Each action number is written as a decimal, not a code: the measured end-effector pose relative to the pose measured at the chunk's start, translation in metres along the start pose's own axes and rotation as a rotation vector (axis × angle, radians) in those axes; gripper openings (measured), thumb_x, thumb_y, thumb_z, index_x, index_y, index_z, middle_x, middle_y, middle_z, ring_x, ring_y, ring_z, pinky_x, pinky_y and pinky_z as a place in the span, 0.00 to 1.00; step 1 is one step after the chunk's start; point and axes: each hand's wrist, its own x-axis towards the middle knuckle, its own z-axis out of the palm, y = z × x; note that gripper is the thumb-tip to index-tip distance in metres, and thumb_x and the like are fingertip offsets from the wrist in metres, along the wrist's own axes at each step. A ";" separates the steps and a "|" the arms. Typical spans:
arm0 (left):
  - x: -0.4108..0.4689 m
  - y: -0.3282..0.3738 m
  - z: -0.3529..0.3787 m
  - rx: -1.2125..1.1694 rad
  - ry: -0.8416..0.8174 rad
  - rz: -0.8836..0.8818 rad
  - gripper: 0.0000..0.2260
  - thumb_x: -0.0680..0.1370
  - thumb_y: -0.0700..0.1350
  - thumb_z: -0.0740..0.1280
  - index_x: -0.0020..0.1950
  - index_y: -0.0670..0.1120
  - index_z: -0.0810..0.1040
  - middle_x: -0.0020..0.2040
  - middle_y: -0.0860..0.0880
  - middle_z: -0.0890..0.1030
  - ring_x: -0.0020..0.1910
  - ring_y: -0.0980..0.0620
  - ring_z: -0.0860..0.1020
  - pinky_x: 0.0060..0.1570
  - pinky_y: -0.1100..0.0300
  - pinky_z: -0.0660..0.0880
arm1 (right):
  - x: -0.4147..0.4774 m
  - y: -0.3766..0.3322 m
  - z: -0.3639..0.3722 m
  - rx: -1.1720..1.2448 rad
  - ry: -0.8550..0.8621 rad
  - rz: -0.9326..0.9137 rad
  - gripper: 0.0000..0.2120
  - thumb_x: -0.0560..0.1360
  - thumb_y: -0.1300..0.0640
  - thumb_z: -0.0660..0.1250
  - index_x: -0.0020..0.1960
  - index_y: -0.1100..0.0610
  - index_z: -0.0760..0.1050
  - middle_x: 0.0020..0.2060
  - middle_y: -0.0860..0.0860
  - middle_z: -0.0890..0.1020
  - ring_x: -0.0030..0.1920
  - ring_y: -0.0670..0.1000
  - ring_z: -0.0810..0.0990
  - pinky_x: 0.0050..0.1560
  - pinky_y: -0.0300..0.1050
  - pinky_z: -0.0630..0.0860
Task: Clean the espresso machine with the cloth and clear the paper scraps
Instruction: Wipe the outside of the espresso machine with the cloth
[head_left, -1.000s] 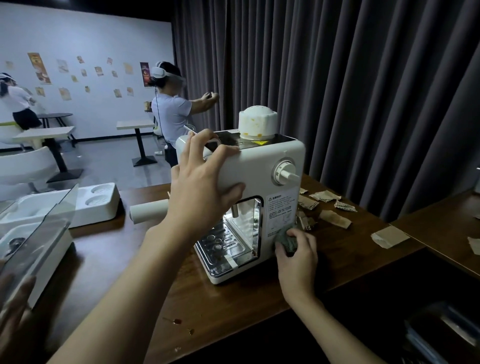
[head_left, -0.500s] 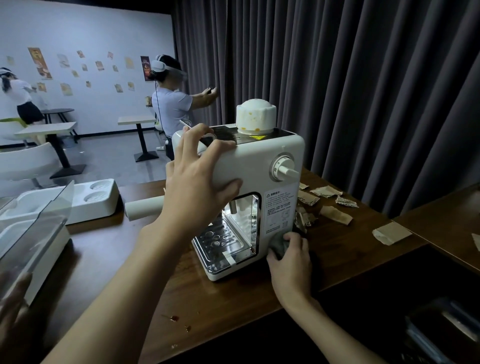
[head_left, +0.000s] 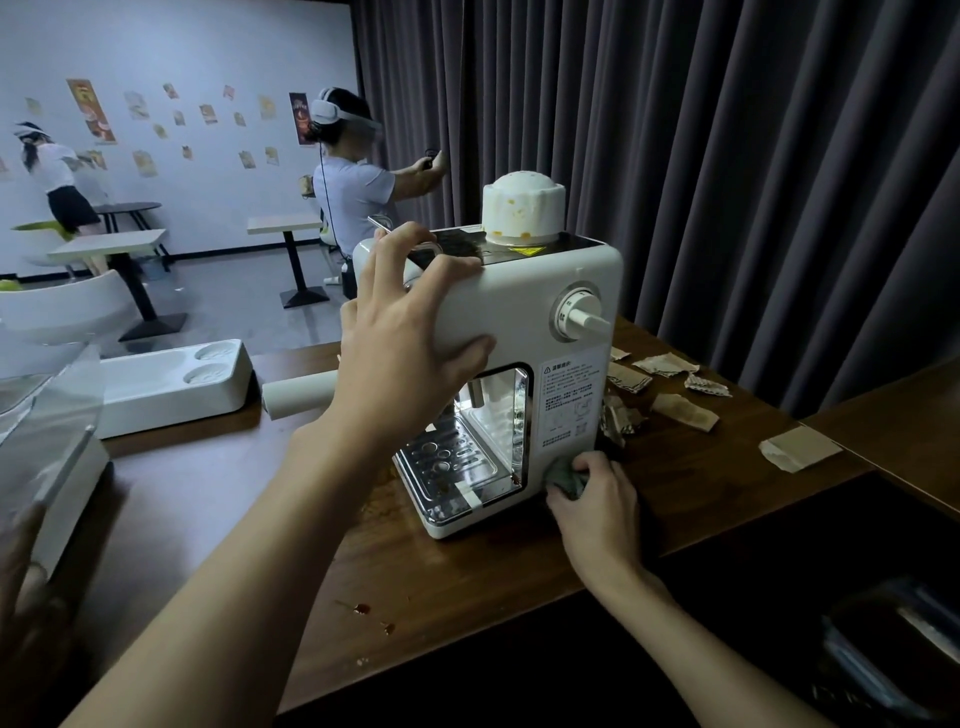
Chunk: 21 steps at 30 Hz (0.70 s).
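The head view looks down on a white espresso machine (head_left: 524, 364) standing at frame centre on a dark wooden counter (head_left: 467, 582). The left hand (head_left: 405, 358) lies spread over the machine's upper left corner, fingers over the top edge and thumb pressed on the front face, gripping the body; I judge this steadies the machine so it does not slide under the wiping. The right hand (head_left: 597, 499), lower right of centre, is closed around a bunched grey-green cloth (head_left: 566, 475) and presses it against the bottom right corner of the front panel, just above the counter. Cleaning appears to be under way low on the housing.

Torn brown paper scraps (head_left: 670, 395) lie on the counter right of the machine, just beside and behind it, with one larger piece (head_left: 800, 449) farther right near the counter edge; none look cleared yet. Brown drips (head_left: 363, 609) mark the counter in the lower centre.

A white label (head_left: 571, 400) on the front panel carries a warning triangle, small printed lines and a QR code; the writing is too small to read. A yellow warning sticker (head_left: 527, 251) sits on the top beside a stained white cap (head_left: 522, 208).
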 end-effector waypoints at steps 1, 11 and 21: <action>0.000 0.000 0.000 0.000 -0.001 -0.002 0.27 0.68 0.56 0.71 0.66 0.55 0.73 0.73 0.46 0.63 0.72 0.41 0.66 0.61 0.38 0.71 | 0.001 -0.001 -0.002 -0.001 0.019 0.014 0.15 0.73 0.57 0.72 0.57 0.56 0.74 0.56 0.53 0.76 0.55 0.55 0.76 0.47 0.43 0.71; 0.000 0.001 0.000 -0.002 -0.009 -0.007 0.27 0.68 0.56 0.71 0.66 0.55 0.73 0.73 0.47 0.62 0.71 0.41 0.66 0.61 0.39 0.71 | -0.044 -0.036 0.016 -0.095 -0.115 -0.023 0.12 0.75 0.47 0.69 0.56 0.48 0.72 0.55 0.47 0.76 0.53 0.50 0.78 0.46 0.41 0.71; -0.001 0.002 -0.002 0.002 -0.012 0.001 0.27 0.70 0.53 0.75 0.67 0.55 0.73 0.72 0.48 0.62 0.71 0.43 0.66 0.61 0.39 0.71 | -0.079 -0.038 0.029 -0.076 -0.199 -0.196 0.23 0.78 0.39 0.60 0.69 0.47 0.68 0.61 0.47 0.72 0.58 0.49 0.75 0.48 0.39 0.68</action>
